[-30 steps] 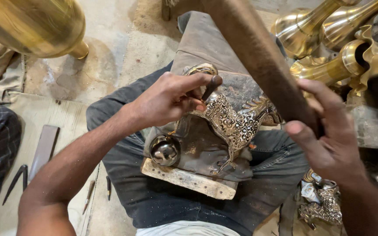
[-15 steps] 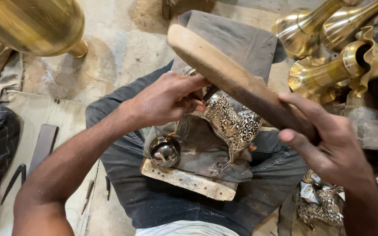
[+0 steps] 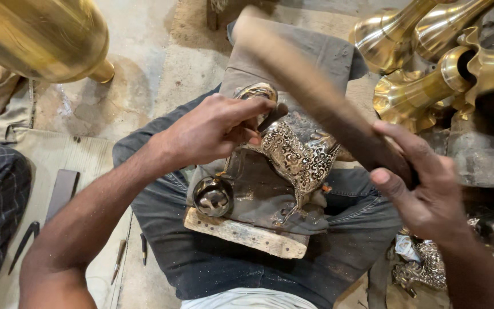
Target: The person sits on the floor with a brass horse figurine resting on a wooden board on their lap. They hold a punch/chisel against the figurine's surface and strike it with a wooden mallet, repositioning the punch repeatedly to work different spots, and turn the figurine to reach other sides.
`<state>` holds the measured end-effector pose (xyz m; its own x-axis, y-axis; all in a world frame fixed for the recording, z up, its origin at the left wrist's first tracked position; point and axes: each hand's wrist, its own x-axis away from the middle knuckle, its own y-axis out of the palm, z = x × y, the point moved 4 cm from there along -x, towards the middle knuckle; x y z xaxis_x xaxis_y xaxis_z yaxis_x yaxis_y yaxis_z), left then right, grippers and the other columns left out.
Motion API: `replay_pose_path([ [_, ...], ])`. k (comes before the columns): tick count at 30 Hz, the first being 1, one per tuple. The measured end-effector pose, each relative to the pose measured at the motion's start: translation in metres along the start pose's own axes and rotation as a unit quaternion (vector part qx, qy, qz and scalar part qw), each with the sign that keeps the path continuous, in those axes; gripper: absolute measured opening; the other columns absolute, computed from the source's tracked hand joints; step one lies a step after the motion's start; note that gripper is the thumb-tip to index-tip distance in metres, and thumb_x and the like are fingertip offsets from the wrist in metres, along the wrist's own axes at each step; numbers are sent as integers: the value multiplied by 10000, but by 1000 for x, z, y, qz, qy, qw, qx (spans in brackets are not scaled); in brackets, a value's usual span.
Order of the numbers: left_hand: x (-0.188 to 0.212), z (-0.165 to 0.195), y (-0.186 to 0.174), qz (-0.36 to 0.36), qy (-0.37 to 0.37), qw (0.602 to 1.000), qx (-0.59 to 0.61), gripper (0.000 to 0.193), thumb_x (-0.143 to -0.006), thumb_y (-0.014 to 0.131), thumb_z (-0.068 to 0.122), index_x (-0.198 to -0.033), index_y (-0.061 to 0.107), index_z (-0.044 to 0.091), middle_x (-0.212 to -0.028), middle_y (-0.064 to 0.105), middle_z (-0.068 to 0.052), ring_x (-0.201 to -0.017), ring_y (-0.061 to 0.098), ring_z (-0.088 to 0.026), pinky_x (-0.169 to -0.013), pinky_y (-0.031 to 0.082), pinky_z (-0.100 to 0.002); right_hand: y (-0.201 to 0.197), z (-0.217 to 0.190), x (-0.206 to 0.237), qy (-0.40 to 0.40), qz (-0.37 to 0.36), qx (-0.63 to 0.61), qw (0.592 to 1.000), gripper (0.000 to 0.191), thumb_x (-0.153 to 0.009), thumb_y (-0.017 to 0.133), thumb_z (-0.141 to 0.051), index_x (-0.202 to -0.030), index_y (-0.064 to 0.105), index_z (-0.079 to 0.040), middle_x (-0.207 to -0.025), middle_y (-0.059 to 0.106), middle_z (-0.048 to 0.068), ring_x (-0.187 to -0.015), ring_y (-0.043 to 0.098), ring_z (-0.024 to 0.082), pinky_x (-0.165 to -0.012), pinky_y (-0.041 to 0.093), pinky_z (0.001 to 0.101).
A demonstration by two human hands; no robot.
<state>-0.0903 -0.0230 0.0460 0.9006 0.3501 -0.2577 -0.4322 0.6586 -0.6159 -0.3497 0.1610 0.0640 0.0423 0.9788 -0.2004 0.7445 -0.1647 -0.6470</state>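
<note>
big brass vessel (image 3: 35, 37) at 10 o'clock | brass horns (image 3: 430, 51) at 2 | dark flat bar (image 3: 61, 194) at 8 | pincers (image 3: 24, 246) at 8

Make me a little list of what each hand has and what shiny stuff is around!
Left hand: holds a small tool against the patterned metal piece
Right hand: fingers wrapped around a wooden mallet, raised and blurred
Work support: a grey block on a wooden board, resting on the person's lap
Beside the piece: a round shiny knob
Top left: a big brass vessel
Top right: several brass vases
Floor at left: thin hand tools
</note>
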Motion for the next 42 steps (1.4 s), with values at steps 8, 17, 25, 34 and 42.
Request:
replay_pose_path([
  [8,18,-20,-7,127,-34,987,94,401,-1034,683,1,-1405,551,79,-1035,753,-112,-941,785,-190,-812,652,-305,3,7,32,13,155,-86,984,602,-961,732,-279,-1451,479,-37,-1018,662,41,-790,647,73,-640,517,242],
  [17,-7,5,30,196,-71,972,111,519,-949,711,-52,-1422,559,101,-981,791,-93,-945,809,-160,-800,685,-293,13,67,19,96,177,-219,955,258,-991,763,-55,-1149,572,16,-875,668,56,-699,658,125,-655,549,277],
  [25,-20,27,34,159,-35,986,-31,537,-974,622,-106,-1446,519,127,-1070,744,-162,-925,812,-192,-734,642,-353,-20,72,-24,8,136,-11,991,201,-1004,814,-63,-1028,632,17,-789,665,81,-655,645,145,-612,527,285],
  [34,-19,32,36,155,-36,980,-117,613,-930,691,-52,-1462,513,196,-1031,746,-146,-822,768,-246,-644,601,-408,-30,75,-48,-20,129,49,990,191,-902,859,-111,-933,705,-3,-757,695,98,-643,681,167,-596,566,335],
  [42,-21,29,36,134,-39,984,-107,631,-929,651,-86,-1479,489,178,-1039,738,-160,-855,763,-242,-688,616,-408,-28,62,-48,-142,124,325,927,138,-918,858,-84,-937,737,-19,-794,716,120,-667,691,200,-623,574,357],
])
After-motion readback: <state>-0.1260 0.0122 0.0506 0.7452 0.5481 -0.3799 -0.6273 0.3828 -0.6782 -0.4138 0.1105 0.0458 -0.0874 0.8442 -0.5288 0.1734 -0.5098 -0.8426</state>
